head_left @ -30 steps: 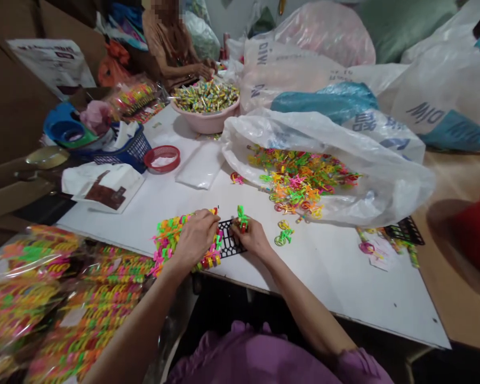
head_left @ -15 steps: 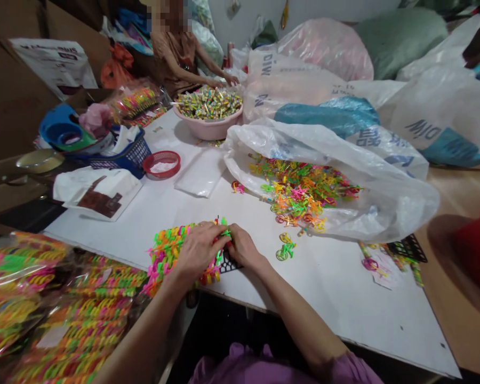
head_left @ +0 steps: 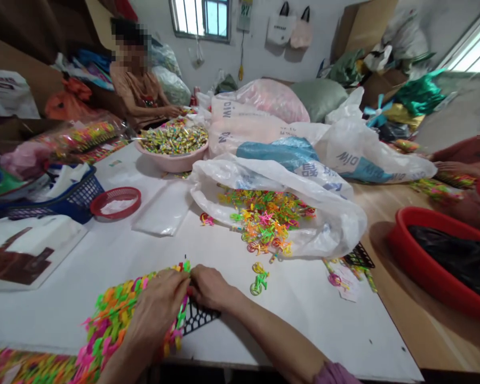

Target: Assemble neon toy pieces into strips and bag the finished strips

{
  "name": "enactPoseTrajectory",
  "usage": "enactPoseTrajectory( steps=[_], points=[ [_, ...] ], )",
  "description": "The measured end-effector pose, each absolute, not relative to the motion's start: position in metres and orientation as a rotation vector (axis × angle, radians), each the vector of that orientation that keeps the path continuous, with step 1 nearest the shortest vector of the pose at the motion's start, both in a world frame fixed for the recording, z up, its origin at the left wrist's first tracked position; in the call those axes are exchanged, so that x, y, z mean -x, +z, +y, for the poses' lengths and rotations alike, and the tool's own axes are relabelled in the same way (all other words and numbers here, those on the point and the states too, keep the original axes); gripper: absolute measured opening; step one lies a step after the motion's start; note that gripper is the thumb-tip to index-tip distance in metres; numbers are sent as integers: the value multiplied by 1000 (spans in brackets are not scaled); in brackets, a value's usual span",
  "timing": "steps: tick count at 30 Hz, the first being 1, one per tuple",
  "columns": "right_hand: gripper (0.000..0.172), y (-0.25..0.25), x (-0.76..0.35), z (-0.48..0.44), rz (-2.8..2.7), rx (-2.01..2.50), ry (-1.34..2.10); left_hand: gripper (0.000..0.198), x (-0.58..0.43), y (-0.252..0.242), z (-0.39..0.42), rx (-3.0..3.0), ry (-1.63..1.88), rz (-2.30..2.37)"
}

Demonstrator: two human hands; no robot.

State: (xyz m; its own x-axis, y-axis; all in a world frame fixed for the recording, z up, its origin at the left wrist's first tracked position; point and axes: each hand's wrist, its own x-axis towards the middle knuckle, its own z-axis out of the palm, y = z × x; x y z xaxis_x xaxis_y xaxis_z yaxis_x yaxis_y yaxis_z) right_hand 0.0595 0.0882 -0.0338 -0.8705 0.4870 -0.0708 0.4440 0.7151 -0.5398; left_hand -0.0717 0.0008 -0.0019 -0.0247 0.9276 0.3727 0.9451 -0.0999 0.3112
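Rows of small bright plastic pieces (head_left: 116, 304) cover a black grid rack (head_left: 200, 317) at the table's front edge. My left hand (head_left: 162, 298) lies over the right end of the rows, its fingertips pressed together at the rack's top corner. Touching the same spot, my right hand (head_left: 210, 285) has its fingers curled at the rack's edge. What either hand pinches is too small to make out. Two loose pieces, yellow and green (head_left: 259, 282), lie to the right of my right hand. Beyond them a white plastic bag (head_left: 336, 229) lies open with many coloured pieces (head_left: 270, 213) spilling out.
A pink basin (head_left: 172, 160) full of small items stands at the back, near a person (head_left: 138, 96). At left are a red basket (head_left: 116, 202), a blue basket (head_left: 78, 194) and a white pouch (head_left: 32, 256). A red tub (head_left: 408, 256) and another person's hands are at right.
The view has tilted up and turned right, so the window and a second person now show. Both hands remain together at the rack's corner.
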Motion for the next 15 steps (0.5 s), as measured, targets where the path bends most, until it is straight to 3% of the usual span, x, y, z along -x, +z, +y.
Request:
enactPoseTrajectory(
  steps=[3, 8, 10, 15],
  points=[
    [19, -17, -88, 128, -2848, 681, 969, 22, 72, -8, -4, 2235, -880, -1954],
    [25, 6, -110, 190, -2680, 1473, 80, 19, 72, -10, -5, 2257, -885, -1845],
    [24, 3, -107, 186, -2769, 1414, -22, 21, 70, -9, -5, 2265, -845, -1852],
    [18, -19, -120, 127, -2991, 873, 113, 25, 65, -8, -8, 2224, -791, -1962]
  ],
)
